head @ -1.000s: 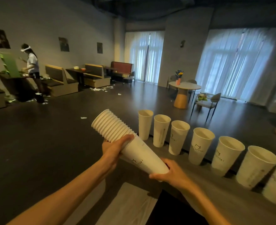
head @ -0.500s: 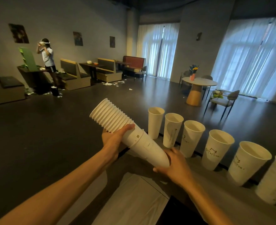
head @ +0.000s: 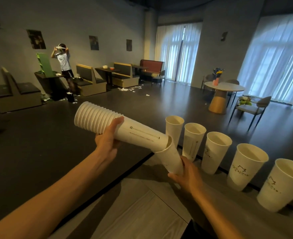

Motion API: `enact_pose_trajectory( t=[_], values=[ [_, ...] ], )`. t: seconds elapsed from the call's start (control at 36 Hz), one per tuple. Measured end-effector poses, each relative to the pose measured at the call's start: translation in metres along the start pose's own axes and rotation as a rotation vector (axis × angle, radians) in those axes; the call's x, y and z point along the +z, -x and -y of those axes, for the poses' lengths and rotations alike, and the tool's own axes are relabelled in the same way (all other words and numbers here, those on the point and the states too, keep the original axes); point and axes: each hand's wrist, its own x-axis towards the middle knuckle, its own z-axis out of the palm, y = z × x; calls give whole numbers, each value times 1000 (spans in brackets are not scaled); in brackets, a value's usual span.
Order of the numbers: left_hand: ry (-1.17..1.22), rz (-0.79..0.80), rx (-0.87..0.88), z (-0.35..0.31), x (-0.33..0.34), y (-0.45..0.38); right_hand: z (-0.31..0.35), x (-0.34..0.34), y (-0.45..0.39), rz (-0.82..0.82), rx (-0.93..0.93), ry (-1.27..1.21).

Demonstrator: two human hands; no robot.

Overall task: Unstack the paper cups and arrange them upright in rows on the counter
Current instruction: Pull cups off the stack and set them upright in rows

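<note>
My left hand (head: 107,140) grips a stack of white paper cups (head: 118,127) held almost level, rims pointing left. My right hand (head: 187,176) holds the bottom end of a single cup (head: 169,157) that has slid most of the way off the stack's closed end and tilts away from it; the stack's tip still sits in its mouth. Several upright cups (head: 216,152) stand in a row along the far edge of the grey counter (head: 159,214), running from centre to right.
The counter's left edge drops to a dark floor. A white sheet (head: 130,213) lies on the counter near me. Across the room a person (head: 63,66) stands by a table; booths and a round table (head: 223,94) with chairs are farther off.
My right hand has pulled the end cup down and off the stack, so it now angles away. The stack has levelled out. The camera view has shifted, showing fewer cups at right.
</note>
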Motion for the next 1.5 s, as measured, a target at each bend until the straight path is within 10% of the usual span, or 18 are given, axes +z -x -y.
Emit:
enact_pose_trajectory(
  t=[1.5],
  values=[
    [-102,134,-180,2,-3,2,-18,73,-86,175,-31,-381]
  ],
)
